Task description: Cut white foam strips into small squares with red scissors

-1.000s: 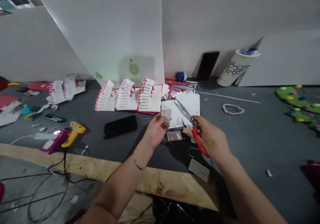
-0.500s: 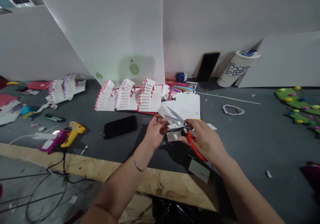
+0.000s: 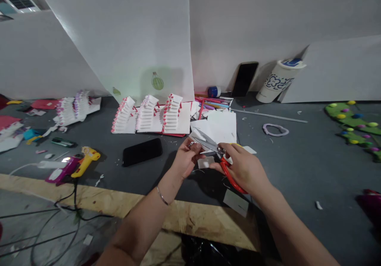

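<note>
My left hand (image 3: 187, 157) is closed on a small piece of white paper (image 3: 195, 134), pinched between thumb and fingers. In my right hand (image 3: 242, 165) are scissors with red handles (image 3: 230, 177), and their metal blades (image 3: 210, 142) lie across the paper, close to the left fingertips. Beneath the hands a small pale card (image 3: 206, 162) rests on the dark tabletop, and another pale card (image 3: 236, 202) lies at the table's front edge. White paper sheets (image 3: 223, 125) are spread just behind the blades.
White stepped pieces with red tips (image 3: 171, 115) stand behind a black phone (image 3: 143, 152). Yellow (image 3: 86, 162) and purple (image 3: 67, 170) glue guns lie left, with cables hanging over the edge. A cup (image 3: 278, 81) and upright phone (image 3: 245, 79) stand at the back; a lilac ring (image 3: 275, 130) lies right.
The scissor blades have come closer together over the paper, which has tilted slightly. Both hands stay in nearly the same place, and the whole view has shifted a little.
</note>
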### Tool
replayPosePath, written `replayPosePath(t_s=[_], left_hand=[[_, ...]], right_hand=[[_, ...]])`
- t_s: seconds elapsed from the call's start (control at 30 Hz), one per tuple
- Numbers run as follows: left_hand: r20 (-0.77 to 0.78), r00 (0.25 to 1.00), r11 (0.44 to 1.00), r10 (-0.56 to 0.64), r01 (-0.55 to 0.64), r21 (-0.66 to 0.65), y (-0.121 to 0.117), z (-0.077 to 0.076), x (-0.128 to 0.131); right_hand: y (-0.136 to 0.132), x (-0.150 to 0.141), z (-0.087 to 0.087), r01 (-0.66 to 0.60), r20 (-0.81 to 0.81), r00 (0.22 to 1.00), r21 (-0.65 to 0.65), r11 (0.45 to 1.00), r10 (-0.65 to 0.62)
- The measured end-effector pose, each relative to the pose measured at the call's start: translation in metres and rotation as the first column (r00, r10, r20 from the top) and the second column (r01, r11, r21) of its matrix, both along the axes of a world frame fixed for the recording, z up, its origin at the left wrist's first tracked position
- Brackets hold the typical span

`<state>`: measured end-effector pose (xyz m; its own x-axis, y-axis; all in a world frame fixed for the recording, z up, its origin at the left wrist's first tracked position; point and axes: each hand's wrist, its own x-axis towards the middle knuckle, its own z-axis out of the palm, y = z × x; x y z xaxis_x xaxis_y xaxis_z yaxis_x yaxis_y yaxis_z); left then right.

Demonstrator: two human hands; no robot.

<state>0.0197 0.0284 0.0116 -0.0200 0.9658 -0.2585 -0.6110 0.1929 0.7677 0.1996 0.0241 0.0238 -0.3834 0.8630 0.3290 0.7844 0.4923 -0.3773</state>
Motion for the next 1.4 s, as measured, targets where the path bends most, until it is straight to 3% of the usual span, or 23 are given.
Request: replayPosePath(t_s=[1.2,1.4], left_hand=[[-0.066,0.998,1.0,0.003,-0.002,0.002,0.0,0.0004,0.001],[-0.1,0.994,0.999,-0.032,0.035,0.032,-0.0011,-0.0072,0.0028]], right_hand=[[-0.0014,0.003,-0.0007,0.026,0.047,0.999,0.007,1.0,-0.027],[-0.0003,0.0023,0.0013,0.012,0.029,1.0,-0.007,1.0,-0.011]])
